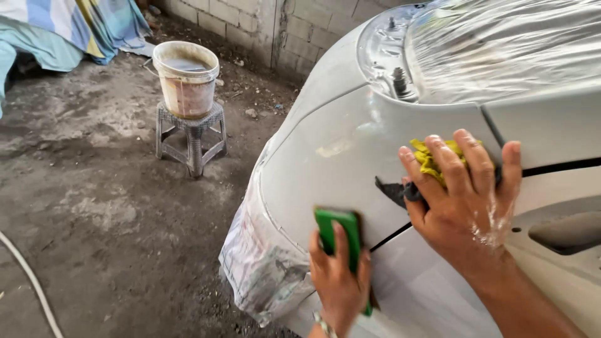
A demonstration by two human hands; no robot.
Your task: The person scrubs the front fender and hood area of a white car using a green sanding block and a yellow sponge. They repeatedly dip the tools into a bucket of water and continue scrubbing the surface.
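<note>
The left hand [340,280] has its grip closed around a green sanding block [339,233], pressed flat against the wet, primed car panel [325,163]. The right hand [466,188] presses a yellow cloth [430,160] to the same panel, fingers spread, palm down. Risk: the wet surface may let the block slip off the panel edge onto the paper masking [263,263] and tear it. Tilting the block may gouge the primer. Grit from the dusty floor [94,206] may scratch the finish.
</note>
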